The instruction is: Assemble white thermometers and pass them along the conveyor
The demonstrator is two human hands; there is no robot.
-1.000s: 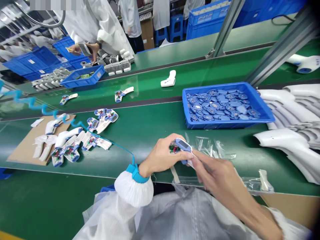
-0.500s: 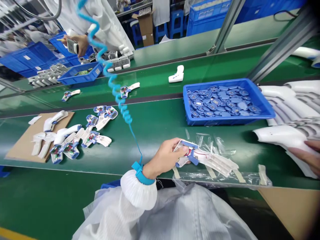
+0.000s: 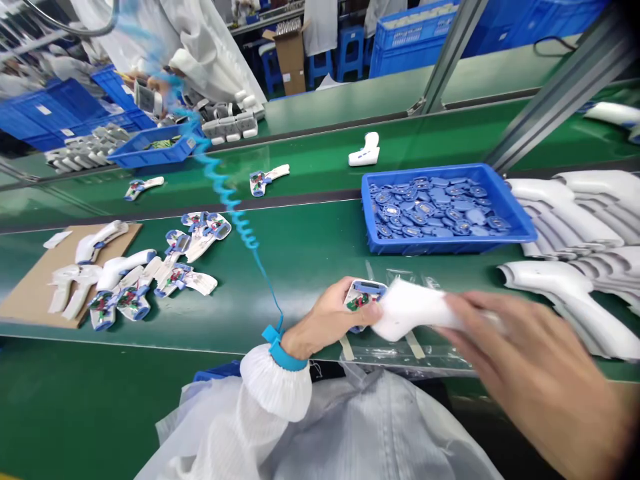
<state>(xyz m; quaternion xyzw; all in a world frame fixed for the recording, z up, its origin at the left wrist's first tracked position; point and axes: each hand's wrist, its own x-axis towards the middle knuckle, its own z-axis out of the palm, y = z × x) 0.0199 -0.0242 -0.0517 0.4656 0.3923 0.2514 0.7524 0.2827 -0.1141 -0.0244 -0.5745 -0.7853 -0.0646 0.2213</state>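
Far to the left of the left fingers, on a cardboard sheet, lie white housings, two of which look closed, and, nearer those fingers, a cluster of open units shows bare circuit boards, their covers apparently yet to go on. In front of me, the worker's left hand, a blue band at the wrist, curls its fingers snugly round one open half-housing; its green board is in plain sight just past the thumb, so by my reading the insides are fitted and the closing is undone. Just right of the left fingertips, a white shell meets or overlaps that unit in my line of sight; whether the two touch, I cannot tell. Beyond both sets of fingers, a blue tray holds a heap of blue parts. The blurred right hand has its fingers closed on the shell's handle end, and past those fingers, farther right, rows of spare shells wait, unjoined.
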